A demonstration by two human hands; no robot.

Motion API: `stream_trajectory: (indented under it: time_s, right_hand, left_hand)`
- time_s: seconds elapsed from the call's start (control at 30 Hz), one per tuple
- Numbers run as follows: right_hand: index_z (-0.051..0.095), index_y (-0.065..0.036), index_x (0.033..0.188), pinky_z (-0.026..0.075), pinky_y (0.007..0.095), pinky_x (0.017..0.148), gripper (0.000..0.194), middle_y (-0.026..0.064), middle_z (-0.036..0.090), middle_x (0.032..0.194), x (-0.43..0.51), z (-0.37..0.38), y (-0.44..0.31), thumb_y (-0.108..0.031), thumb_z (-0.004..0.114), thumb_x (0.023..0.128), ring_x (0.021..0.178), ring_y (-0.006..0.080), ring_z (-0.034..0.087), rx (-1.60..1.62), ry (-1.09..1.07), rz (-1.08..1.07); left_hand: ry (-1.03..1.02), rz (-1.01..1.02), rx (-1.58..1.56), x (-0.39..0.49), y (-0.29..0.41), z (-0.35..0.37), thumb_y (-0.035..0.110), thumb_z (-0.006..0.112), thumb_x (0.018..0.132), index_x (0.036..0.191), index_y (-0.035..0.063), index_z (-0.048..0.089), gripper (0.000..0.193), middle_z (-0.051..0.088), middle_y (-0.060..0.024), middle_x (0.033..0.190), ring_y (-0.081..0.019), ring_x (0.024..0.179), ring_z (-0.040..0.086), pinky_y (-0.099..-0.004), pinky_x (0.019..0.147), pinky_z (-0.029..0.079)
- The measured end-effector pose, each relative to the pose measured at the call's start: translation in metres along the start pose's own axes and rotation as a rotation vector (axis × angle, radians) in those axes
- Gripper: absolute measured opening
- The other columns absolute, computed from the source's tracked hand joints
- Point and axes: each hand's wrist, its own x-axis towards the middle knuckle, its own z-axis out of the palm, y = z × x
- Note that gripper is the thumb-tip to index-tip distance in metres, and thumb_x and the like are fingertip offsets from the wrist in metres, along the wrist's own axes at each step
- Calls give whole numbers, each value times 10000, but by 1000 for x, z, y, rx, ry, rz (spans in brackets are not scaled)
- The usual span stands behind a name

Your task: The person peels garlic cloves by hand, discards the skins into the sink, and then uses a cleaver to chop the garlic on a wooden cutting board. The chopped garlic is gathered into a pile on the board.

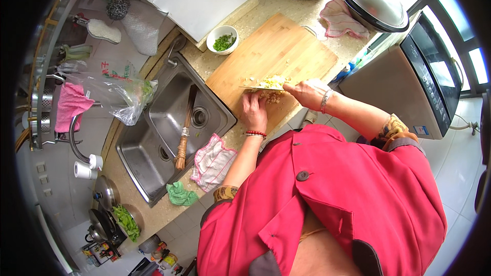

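Note:
My right hand (307,94) grips a knife (255,87), whose blade lies nearly edge-on to me across the wooden cutting board (284,42). A heap of finely chopped pale-yellow bits, perhaps garlic or ginger (273,81), sits against the far side of the blade. More chopped crumbs are scattered on the near side, between my hands. My left hand (254,113) is at the board's near left part, fingertips at the blade and slightly apart. Whether they press on the blade or the board is hard to tell. Beyond the board stands a white bowl (212,42) of chopped greens (224,42).
Left of the board is a double steel sink (153,115) with a bamboo brush (184,138) lying across it. A striped cloth (215,163) and a green rag (181,194) lie by its edge. A lidded wok (374,4) and a pink cloth (339,19) are at the back right.

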Motion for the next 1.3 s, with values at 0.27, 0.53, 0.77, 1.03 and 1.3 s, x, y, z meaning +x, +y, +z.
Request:
stream_trajectory:
  time_s: [0.27, 0.53, 0.77, 1.03, 1.3]
  right_hand:
    - [558, -150, 1131, 484, 486, 484, 286, 172, 597, 611, -2, 5, 4, -72, 534, 856, 578, 376, 651, -12, -16, -26]
    - [532, -135, 1081, 487, 487, 487, 252, 173, 601, 614, -5, 4, -8, -52, 535, 843, 581, 388, 647, -30, -13, -21]
    - [524, -125, 1083, 493, 484, 483, 262, 162, 596, 598, -9, 9, -10, -51, 546, 833, 563, 380, 649, 6, -32, -28]
    - [527, -132, 1040, 491, 492, 490, 199, 168, 617, 620, -10, 9, -15, -78, 544, 849, 582, 374, 663, 19, -42, -11]
    - [539, -125, 1028, 499, 489, 490, 173, 170, 623, 624, -11, 4, -26, -80, 539, 862, 594, 371, 672, 16, -53, 8]
  left_hand:
    - [76, 107, 31, 3, 2, 8, 70, 733, 815, 945, 79, 741, 130, 673, -86, 991, -318, 909, 645, -399, 793, 532]
    - [39, 179, 129, 3, -2, 11, 84, 727, 818, 960, 91, 749, 145, 685, -81, 1011, -319, 940, 635, -412, 825, 530]
    - [23, 182, 120, -4, -8, 10, 34, 684, 819, 958, 88, 751, 164, 691, -83, 1037, -330, 973, 631, -419, 859, 530]
    - [36, 144, 93, -6, -9, 11, -28, 636, 761, 932, 90, 754, 239, 700, -75, 1021, -295, 955, 665, -390, 808, 557]
    - [13, 158, 65, -9, -9, 7, -26, 639, 765, 943, 92, 745, 239, 696, -82, 999, -299, 957, 669, -399, 793, 563]
